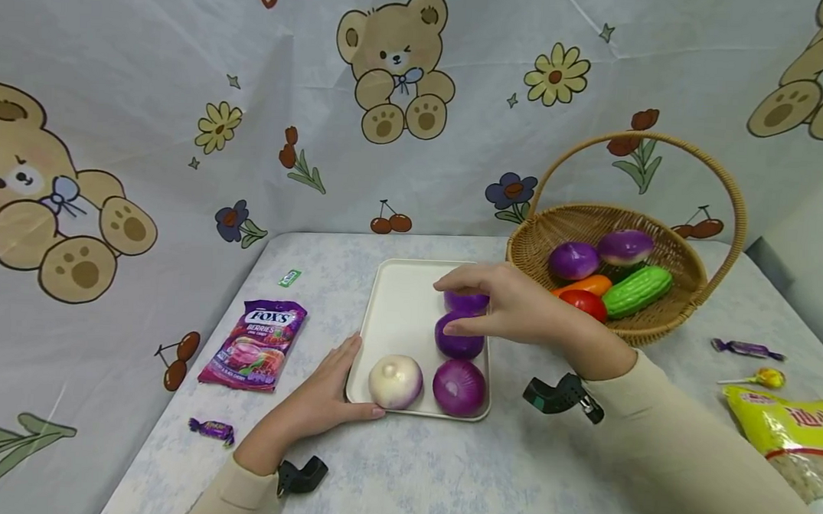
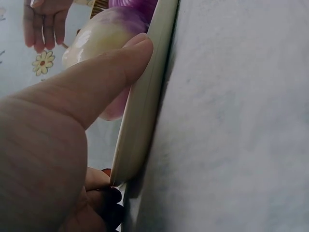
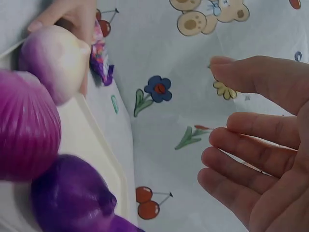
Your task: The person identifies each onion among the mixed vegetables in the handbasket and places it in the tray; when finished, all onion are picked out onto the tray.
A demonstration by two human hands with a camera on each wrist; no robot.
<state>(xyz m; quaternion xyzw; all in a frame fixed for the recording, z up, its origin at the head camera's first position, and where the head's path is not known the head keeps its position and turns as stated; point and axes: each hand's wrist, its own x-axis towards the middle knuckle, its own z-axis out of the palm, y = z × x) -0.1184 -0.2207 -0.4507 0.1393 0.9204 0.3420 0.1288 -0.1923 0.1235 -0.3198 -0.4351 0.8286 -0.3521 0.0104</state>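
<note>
A cream tray lies mid-table. On it sit a white-and-purple onion, a purple onion and two more purple vegetables behind them. My right hand hovers over the far pair with fingers relaxed and apart, holding nothing. My left hand rests flat at the tray's near-left corner, and its thumb presses the tray rim beside the pale onion. The far purple vegetable is partly hidden by my right hand.
A wicker basket at the right holds two purple onions, a green gourd and orange and red pieces. A Fox's candy bag and a wrapped sweet lie left of the tray. At the right edge lie a sweet, a lollipop and a yellow bag.
</note>
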